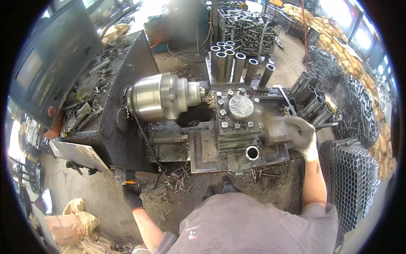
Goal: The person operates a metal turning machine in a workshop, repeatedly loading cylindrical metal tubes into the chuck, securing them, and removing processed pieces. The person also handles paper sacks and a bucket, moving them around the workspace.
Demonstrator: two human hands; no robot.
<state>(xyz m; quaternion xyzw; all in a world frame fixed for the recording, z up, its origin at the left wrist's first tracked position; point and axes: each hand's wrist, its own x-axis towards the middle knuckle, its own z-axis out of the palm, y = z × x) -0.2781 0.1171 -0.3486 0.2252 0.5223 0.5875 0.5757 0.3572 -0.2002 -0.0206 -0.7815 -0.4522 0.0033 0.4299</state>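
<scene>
A green cabinet with a red button stands at left, then a cluttered ledge. A tilted panel juts out low beside the dark housing. Under the housing, the left hand, dark-gloved, is at a small box with a yellow strip; its fingers are partly hidden, so I cannot tell whether they grasp it. The shiny chuck comes next, then the bolted tool post, standing between chuck and right hand. Behind it, about 9 tubes stand upright; in front is 1 more tube. The right hand, gloved, curls at a blurred grey part just right of the post; I cannot tell whether the fingers are closed on it. Further right lie tilted tubes and a large tube stack.

Sacks lie on the concrete floor at left. Metal shavings litter the ground before the greasy carriage. A full crate stands behind; a metal heap and more sacks line the right, below bright windows.
</scene>
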